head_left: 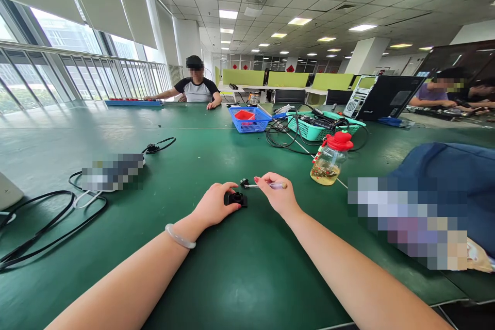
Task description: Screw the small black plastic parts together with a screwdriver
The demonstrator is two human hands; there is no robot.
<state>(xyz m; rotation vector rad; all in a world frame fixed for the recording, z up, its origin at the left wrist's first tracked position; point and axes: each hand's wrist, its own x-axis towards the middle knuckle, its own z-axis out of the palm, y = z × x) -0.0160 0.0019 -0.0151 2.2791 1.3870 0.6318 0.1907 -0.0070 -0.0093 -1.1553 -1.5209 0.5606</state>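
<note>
In the head view, we are sitting at a green table [247, 273] and working with both hands close together. With our left hand [213, 205] we are gripping a small black block [240, 200] that is resting on the tabletop; thumb and fingers are closing on it narrowly from the side, and something rounded is showing on its upper face. With our right hand [280, 197] we are pinching a slim tool [277, 185] with a pale, see-through handle, looking like a screwdriver, and its shaft is pointing left. At its far end a small black piece [244, 182] is sitting just beyond the block; we cannot tell whether the tip is touching it.

As for how far things are getting, we are judging this as a middle stage: the block is already steadied, the tool is already in hand, and the tip is already near the small piece. The piece appears to be lying apart from the block, so we are not seeing the two joined. Whether it is coming off or going on, and how much is remaining, we cannot tell, since the details are too small.

Around us, a red-lidded bottle [327, 166] is standing to the right, while a blue basket [251, 126] and a green basket [309, 131] are resting farther back.
</note>
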